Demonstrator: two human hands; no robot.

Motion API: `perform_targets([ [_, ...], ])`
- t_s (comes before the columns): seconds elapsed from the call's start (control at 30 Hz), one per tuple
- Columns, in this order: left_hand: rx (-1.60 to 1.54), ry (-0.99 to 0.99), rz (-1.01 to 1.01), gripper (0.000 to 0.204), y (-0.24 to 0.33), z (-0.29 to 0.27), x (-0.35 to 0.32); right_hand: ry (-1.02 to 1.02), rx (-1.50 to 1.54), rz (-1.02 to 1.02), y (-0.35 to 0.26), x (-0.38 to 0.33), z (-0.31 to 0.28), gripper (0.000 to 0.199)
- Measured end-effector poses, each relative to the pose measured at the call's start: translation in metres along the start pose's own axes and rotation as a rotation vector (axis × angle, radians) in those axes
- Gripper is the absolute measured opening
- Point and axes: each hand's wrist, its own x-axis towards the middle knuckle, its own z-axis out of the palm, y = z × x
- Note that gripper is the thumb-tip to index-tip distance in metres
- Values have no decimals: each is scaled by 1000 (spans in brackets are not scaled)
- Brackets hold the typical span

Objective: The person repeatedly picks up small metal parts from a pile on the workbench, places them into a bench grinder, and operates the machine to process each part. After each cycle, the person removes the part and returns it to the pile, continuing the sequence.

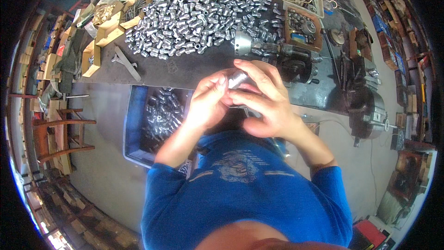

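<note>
just ahead of the blue shirt, the left hand pinches a shiny metal fitting with thumb and fingers, its long axis slanting away and rightward. the right hand curves its fingers around it, though whether they grip i cannot tell; beyond, on the dark bench, lie a drill chuck and heaped similar fittings.

A pile of fittings lies on the table, with small boxes to its left and a tray to its right. Before the tray lies a drill; a vise sits at the table's right end. Nearer the person, below table height, a bin holds more fittings. Left of the bin stands a chair.
</note>
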Motion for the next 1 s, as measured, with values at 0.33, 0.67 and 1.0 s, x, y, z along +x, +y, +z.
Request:
perform_targets([
  [0.33, 289, 123, 108, 40, 7, 4, -4, -52, -15, -33, 3, 4, -7, 62],
  [0.67, 906, 181, 323, 23, 20, 3, -9, -100, -15, -47, 1, 6, -8, 60],
  [1.0, 801, 230, 239, 16, 18, 6, -7, -142, -57, -74, 6, 7, -2, 51],
])
